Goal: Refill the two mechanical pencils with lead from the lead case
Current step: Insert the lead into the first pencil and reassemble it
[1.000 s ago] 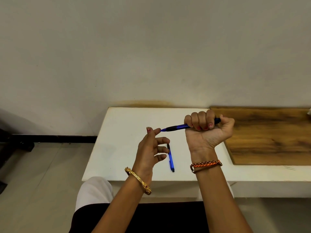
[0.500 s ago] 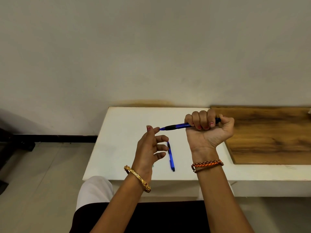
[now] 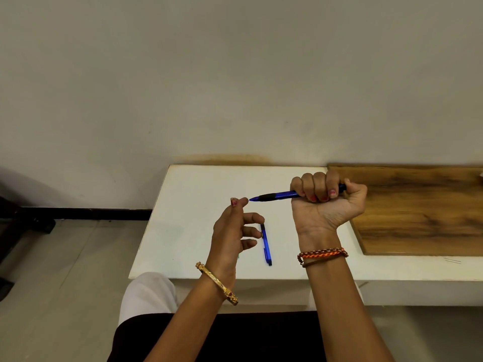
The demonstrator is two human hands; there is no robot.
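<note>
One mechanical pencil (image 3: 287, 195) is gripped in the fisted right hand (image 3: 325, 202), its tip aimed at the pinched fingertips of the left hand (image 3: 235, 231), seemingly for feeding lead, while the second pencil (image 3: 265, 244) is left on the table (image 3: 198, 194) just beside that hand.

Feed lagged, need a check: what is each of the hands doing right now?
Left hand: thumb and forefinger pinched at the pencil's tip; whether they hold lead cannot be told.
Right hand: gripping the blue mechanical pencil with black grip.

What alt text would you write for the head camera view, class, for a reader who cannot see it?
A person's right hand grips a blue pencil in a fist, its tip pointing at the left hand, whose thumb and forefinger meet at that tip. A second blue pencil lies on the white table.
</note>
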